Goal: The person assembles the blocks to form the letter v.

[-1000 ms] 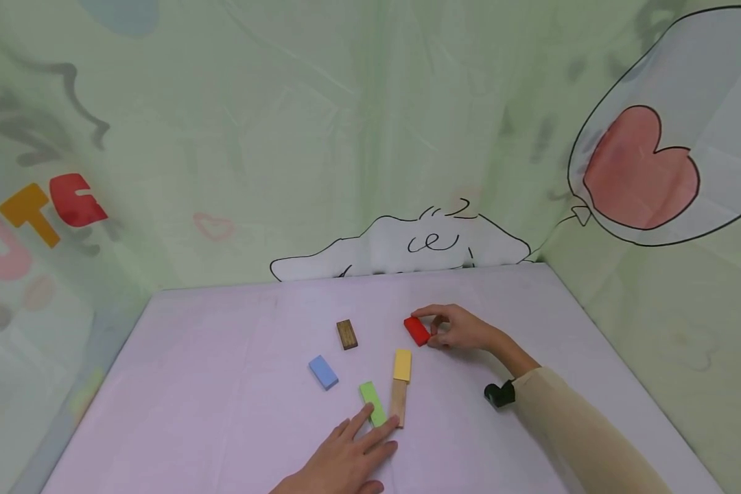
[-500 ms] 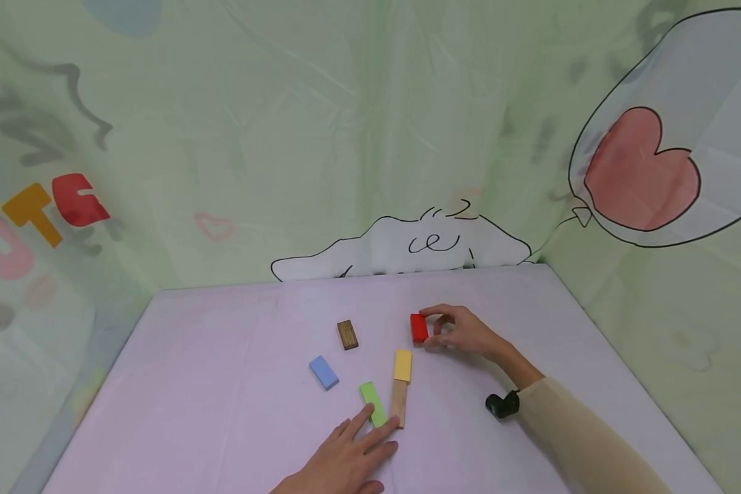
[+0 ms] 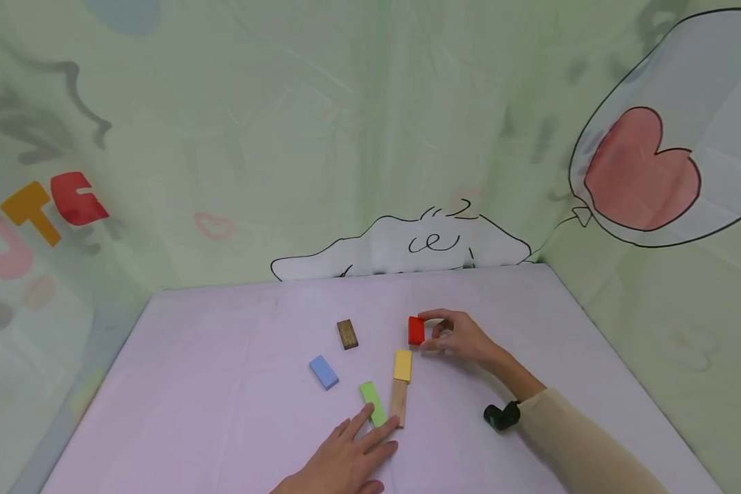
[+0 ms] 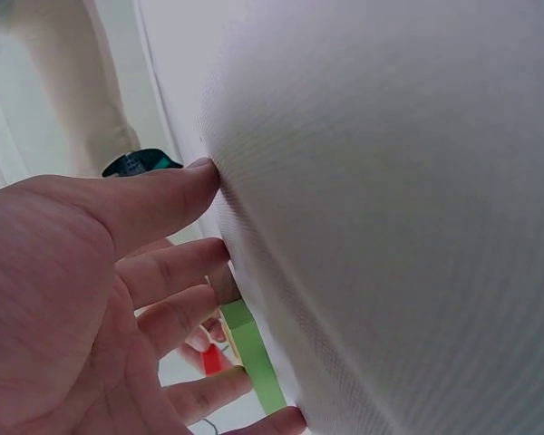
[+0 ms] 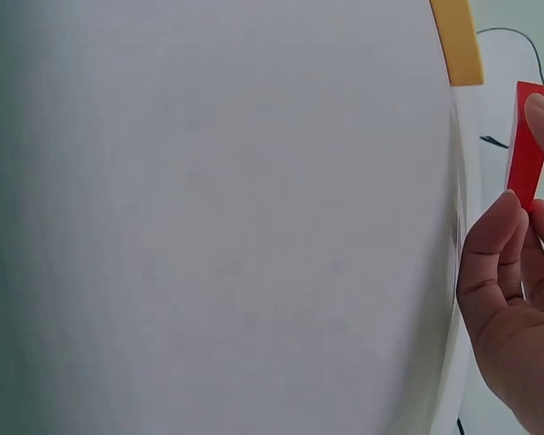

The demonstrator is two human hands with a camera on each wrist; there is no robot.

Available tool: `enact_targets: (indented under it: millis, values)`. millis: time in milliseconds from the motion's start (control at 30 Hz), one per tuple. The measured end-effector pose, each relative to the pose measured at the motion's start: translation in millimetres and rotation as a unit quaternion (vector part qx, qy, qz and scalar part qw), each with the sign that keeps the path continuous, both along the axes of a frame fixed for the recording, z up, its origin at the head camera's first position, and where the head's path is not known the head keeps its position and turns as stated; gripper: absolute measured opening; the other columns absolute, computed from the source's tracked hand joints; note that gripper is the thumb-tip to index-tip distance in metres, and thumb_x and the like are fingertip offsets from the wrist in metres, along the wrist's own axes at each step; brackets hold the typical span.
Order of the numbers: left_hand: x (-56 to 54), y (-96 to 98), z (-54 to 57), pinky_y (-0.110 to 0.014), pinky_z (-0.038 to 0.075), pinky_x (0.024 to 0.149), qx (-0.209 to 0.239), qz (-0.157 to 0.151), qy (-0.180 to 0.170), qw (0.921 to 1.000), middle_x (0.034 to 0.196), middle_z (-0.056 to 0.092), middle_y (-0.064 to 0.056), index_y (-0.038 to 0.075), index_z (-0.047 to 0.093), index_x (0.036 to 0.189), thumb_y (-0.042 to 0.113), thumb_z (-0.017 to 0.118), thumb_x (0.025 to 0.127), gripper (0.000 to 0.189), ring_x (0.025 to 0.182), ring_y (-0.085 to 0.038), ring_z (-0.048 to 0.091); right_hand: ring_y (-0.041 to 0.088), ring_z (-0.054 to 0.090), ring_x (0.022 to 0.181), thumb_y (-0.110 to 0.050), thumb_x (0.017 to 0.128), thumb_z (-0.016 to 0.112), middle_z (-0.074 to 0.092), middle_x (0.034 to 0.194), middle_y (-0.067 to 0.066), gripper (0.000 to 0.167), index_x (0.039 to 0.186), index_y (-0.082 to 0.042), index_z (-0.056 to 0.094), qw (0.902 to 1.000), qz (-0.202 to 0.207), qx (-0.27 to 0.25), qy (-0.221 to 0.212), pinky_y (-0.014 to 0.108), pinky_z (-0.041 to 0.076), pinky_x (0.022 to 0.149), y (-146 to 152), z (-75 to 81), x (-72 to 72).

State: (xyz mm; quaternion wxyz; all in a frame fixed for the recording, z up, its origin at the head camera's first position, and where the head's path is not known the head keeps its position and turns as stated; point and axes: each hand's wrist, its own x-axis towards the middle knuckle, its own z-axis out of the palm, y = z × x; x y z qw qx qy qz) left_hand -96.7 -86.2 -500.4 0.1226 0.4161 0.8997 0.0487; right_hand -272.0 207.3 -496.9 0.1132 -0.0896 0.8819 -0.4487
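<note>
A red block (image 3: 416, 331) is pinched by its two ends between the thumb and a finger of my right hand (image 3: 460, 337), just beyond the yellow block (image 3: 403, 366). In the right wrist view the red block (image 5: 525, 154) shows narrow side on between the fingertips. My left hand (image 3: 344, 456) lies with fingers spread at the front. One of its fingertips touches the light green block (image 3: 372, 399), another the plain wooden block (image 3: 398, 401), which meets the yellow block end to end. The left wrist view has the green block (image 4: 261, 358) at the fingertips.
To the left lie a blue block (image 3: 324, 372) and a dark brown wooden block (image 3: 347, 334). The table (image 3: 210, 384) has a pale cloth and meets a printed curtain (image 3: 321, 171) at its back edge. A black wrist device (image 3: 502, 416) sits at the right sleeve.
The red block has turned from a slant to nearly in line with the yellow one, shifting right, then slightly back left. My right hand moved with it; my left hand has stayed put.
</note>
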Motion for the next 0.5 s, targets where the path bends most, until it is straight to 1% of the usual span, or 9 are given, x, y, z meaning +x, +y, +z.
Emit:
enact_targets:
  millis: [133, 267, 500]
  values:
    - [-1.2, -0.6, -0.6, -0.052, 0.055, 0.111, 0.002, -0.005, 0.013, 0.9999, 0.176, 0.028, 0.01, 0.03, 0.049, 0.156, 0.057, 0.052, 0.107, 0.056, 0.16, -0.035, 0.035, 0.021, 0.058, 0.096, -0.02, 0.084, 0.091, 0.065, 0.099, 0.009, 0.063, 0.141, -0.012, 0.066, 1.0, 0.0, -0.005, -0.004, 0.025, 0.053, 0.069, -5, 1.4, 2.1]
    - [-2.2, -1.0, -1.8, -0.053, 0.054, 0.112, 0.007, -0.006, 0.01, 0.9999, 0.177, 0.027, 0.009, 0.03, 0.049, 0.156, 0.057, 0.051, 0.107, 0.056, 0.16, -0.035, 0.034, 0.021, 0.057, 0.094, -0.021, 0.083, 0.091, 0.063, 0.094, 0.007, 0.063, 0.14, -0.012, 0.067, 1.0, -0.004, -0.003, -0.004, 0.025, 0.053, 0.068, -9, 2.5, 4.4]
    - [-2.9, -1.3, -3.3, -0.054, 0.055, 0.11, 0.013, -0.001, -0.008, 0.9999, 0.176, 0.028, 0.011, 0.031, 0.05, 0.156, 0.059, 0.05, 0.107, 0.057, 0.16, -0.035, 0.034, 0.02, 0.057, 0.087, -0.018, 0.083, 0.091, 0.063, 0.089, 0.008, 0.061, 0.139, -0.009, 0.067, 0.9998, -0.018, -0.003, 0.0, 0.024, 0.049, 0.064, -13, 2.0, 8.9]
